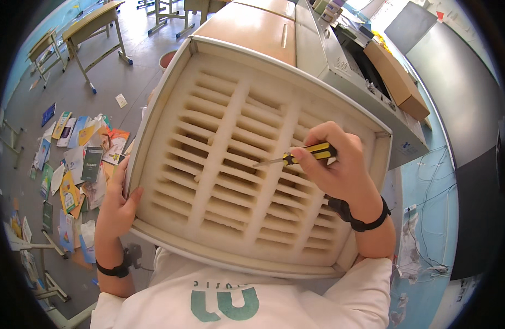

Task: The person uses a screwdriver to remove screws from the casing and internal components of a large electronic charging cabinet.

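One screwdriver [288, 159]; in right hand [343, 164]; tip leftward; long axis near-crosswise

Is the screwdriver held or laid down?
The screwdriver is held: the right hand grips its handle, the shaft pointing left over the slotted white insert.

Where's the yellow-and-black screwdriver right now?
Head view, just right of centre: the yellow-and-black screwdriver is in the right hand, its metal shaft pointing left over the white slotted insert.
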The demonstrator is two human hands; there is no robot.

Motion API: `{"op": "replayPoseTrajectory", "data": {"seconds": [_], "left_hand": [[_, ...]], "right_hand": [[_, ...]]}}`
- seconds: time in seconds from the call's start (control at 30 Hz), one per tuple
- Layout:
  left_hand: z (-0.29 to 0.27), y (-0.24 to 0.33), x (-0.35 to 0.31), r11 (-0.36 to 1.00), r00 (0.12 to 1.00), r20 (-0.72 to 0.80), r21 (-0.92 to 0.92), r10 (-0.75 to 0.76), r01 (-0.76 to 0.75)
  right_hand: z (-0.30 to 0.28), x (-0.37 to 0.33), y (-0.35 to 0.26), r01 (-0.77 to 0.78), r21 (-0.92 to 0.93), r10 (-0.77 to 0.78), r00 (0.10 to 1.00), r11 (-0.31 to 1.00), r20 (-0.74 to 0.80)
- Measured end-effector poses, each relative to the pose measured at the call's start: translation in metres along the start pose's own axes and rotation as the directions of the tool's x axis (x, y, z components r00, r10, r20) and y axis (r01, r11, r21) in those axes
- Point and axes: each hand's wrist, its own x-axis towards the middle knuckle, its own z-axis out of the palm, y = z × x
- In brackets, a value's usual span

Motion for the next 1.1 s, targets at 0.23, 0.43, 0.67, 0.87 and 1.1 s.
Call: {"op": "replayPoseTrajectory", "data": {"seconds": [0.23, 0.43, 0.67, 0.87, 1.1], "left_hand": [[-0.001, 0.005, 0.001, 0.999, 1.000, 0.011, 0.039, 0.029, -0.030], [-0.002, 0.010, 0.001, 0.993, 0.998, 0.016, 0.095, 0.068, -0.069], [-0.006, 0.001, -0.002, 0.996, 0.998, 0.004, 0.067, 0.059, -0.059], [-0.003, 0.012, -0.002, 0.979, 0.994, 0.017, 0.170, 0.112, -0.114], [-0.004, 0.011, -0.001, 0.986, 0.997, -0.026, 0.153, 0.066, -0.061]], "right_hand": [[0.031, -0.020, 0.024, 0.062, -0.202, 0.017, 0.930, 0.977, 0.366], [0.050, -0.027, 0.023, 0.018, -0.329, 0.162, 0.844, 0.944, 0.511], [0.048, -0.022, 0.015, -0.020, -0.343, 0.205, 0.833, 0.939, 0.513], [0.044, -0.024, 0.012, -0.044, -0.088, 0.074, 0.923, 0.995, 0.378], [0.030, -0.030, 0.000, 0.131, 0.166, -0.140, 0.989, 0.977, 0.043]]}}
